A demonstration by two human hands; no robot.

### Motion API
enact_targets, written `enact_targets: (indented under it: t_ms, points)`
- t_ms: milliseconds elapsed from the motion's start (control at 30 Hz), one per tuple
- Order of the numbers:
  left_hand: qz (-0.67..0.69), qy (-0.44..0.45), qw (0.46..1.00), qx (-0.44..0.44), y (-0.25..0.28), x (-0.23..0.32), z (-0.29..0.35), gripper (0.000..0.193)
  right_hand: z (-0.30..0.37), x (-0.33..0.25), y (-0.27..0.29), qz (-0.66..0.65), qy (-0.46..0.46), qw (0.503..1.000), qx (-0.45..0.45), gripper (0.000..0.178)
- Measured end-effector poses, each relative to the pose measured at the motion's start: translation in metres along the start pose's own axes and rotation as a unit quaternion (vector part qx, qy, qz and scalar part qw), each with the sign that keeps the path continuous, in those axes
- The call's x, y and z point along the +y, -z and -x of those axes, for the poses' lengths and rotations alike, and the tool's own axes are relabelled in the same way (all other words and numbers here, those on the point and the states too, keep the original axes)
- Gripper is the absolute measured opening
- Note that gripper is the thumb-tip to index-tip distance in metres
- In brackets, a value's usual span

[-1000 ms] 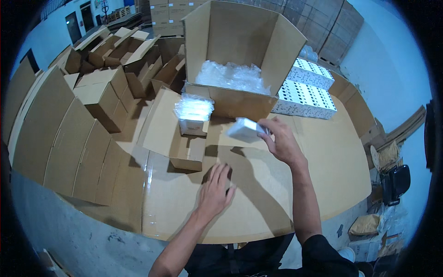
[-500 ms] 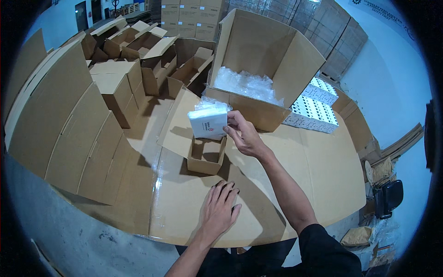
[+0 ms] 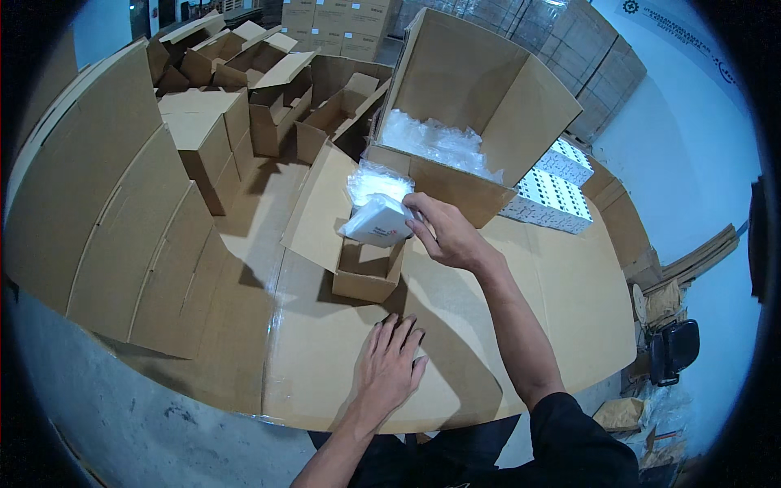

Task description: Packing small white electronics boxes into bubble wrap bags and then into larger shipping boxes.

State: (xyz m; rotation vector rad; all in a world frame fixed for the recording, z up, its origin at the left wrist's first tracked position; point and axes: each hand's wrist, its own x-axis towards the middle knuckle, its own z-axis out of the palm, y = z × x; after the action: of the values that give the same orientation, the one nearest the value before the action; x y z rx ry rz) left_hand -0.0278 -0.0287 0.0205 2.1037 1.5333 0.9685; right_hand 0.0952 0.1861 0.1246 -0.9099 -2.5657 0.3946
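Observation:
Between the thumb and fingers of my right hand point(image 3: 444, 231) is a white packet in clear plastic point(image 3: 377, 221), gripped by its right edge and tilted above a small open carton point(image 3: 364, 285). Other clear-wrapped white packets point(image 3: 376, 185) show behind it, at the carton's far end. One long flap point(image 3: 313, 213) of the carton leans out to the left. My left hand point(image 3: 392, 363) lies flat on the cardboard-covered table point(image 3: 325, 382), fingers spread, a little nearer to me than the carton and holding nothing.
A large open box point(image 3: 455, 183) with clear plastic bags point(image 3: 439, 146) stands behind the small carton. White patterned boxes point(image 3: 545, 199) are stacked to its right. Several open brown cartons point(image 3: 281, 102) fill the far left, and tall cardboard panels point(image 3: 106, 195) stand along the left side. A black chair point(image 3: 674, 350) is at right.
My right hand has tipped the packet from nearly upright to a slant and brought it slightly lower, over the carton. The packets behind show more. My left hand has stayed in place.

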Motion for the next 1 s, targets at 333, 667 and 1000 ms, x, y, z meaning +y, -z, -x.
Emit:
enact_targets:
  t_ms: [333, 667, 1000]
  points:
    - [-0.009, 0.001, 1.0, -0.006, -0.001, -0.002, 0.001, 0.046, -0.013, -0.009, 0.002, 0.057, 0.022, 0.998, -0.003, 0.023]
    - [-0.018, -0.005, 1.0, -0.007, -0.005, -0.004, 0.001, 0.048, -0.029, -0.016, -0.03, 0.157, -0.023, 0.987, 0.018, 0.025]
    - [-0.023, -0.014, 1.0, -0.005, -0.002, -0.001, -0.001, 0.047, -0.024, -0.009, -0.056, 0.189, 0.0, 0.976, 0.106, 0.014]
